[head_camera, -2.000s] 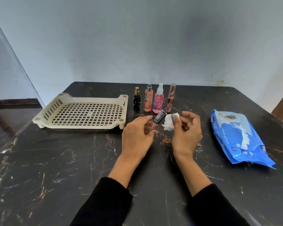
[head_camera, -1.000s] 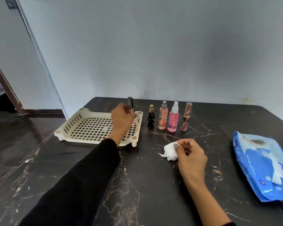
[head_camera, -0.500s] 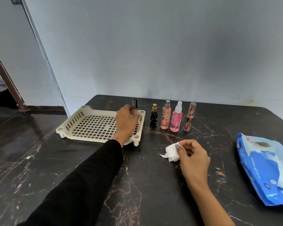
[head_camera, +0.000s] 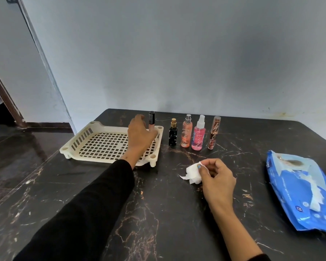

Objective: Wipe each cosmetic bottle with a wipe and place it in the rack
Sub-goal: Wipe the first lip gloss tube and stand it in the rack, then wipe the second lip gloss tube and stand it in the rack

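**Standing the first tube in the rack**

Setting it upright in the far right corner of the cream rack (head_camera: 94, 146), the left hand (head_camera: 140, 134) curls round a slim black-capped tube (head_camera: 151, 120), long axis vertical. Just right of the rack four unwiped bottles (head_camera: 193, 132) stand in a row on the table (head_camera: 158, 213), nearer the left hand. The right hand (head_camera: 216, 178) pinches a crumpled wipe (head_camera: 193, 173). Far right lies the blue wipes pack (head_camera: 305, 191); its print is unreadable.
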